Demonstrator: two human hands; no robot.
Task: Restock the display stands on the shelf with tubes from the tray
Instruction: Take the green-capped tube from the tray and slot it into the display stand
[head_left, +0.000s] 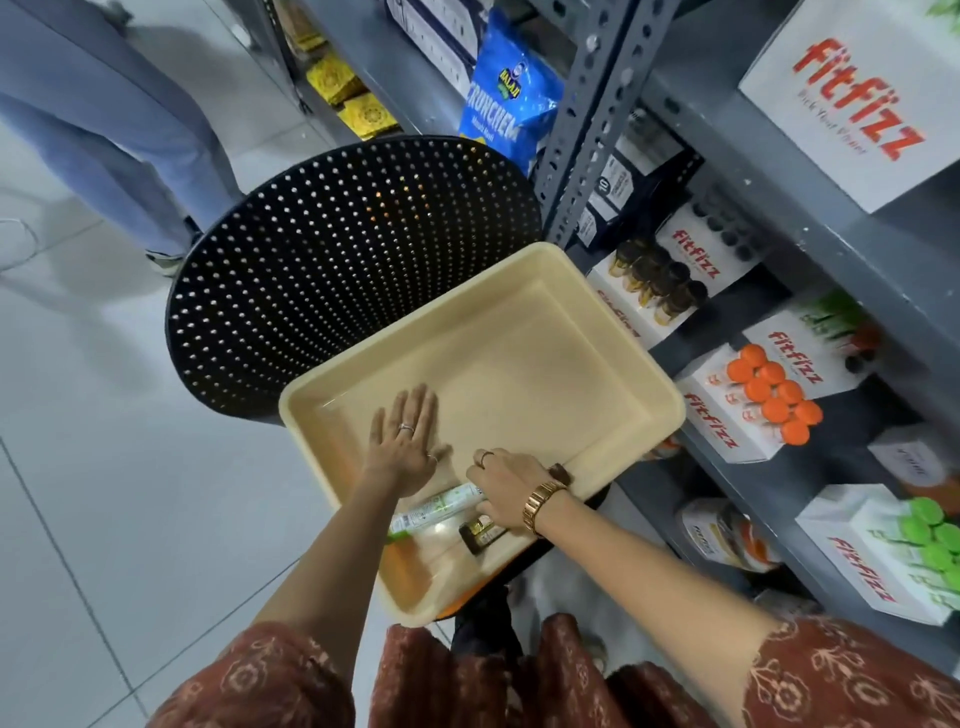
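A: Right, shelf (779, 171) first. Grey slotted-steel rack on the person's right, white fitfizz display stands on it. Orange-cap stand (727, 410) looks full. Green-cap stand (878, 551) lower down, also well stocked as far as the view shows. Dark-cap stand (649, 291) further along.

B: And the tray (545, 332)?

A: Cream plastic, sitting on a black perforated chair (353, 249), just beside the rack. Nearly empty. Remaining tubes all lie in the near corner, under the hands.

B: Hands?

A: Left hand (402, 441) flat, fingers spread and released, pressing on the tray floor. Right hand (501, 488) curled around the end of a green-and-white tube (436, 512); grip looks partly closed, not certain it's clenched. A dark tube (480, 535) lies touching, just below the wrist. Something orange is blurred at the tray's near edge; can't tell what.

B: Advice for the pick?

A: Keep the left hand steadying the tray, since it overhangs the seat. Lift the green tube clear lengthwise so it doesn't drag the dark one. Match by cap colour: green stand likely.
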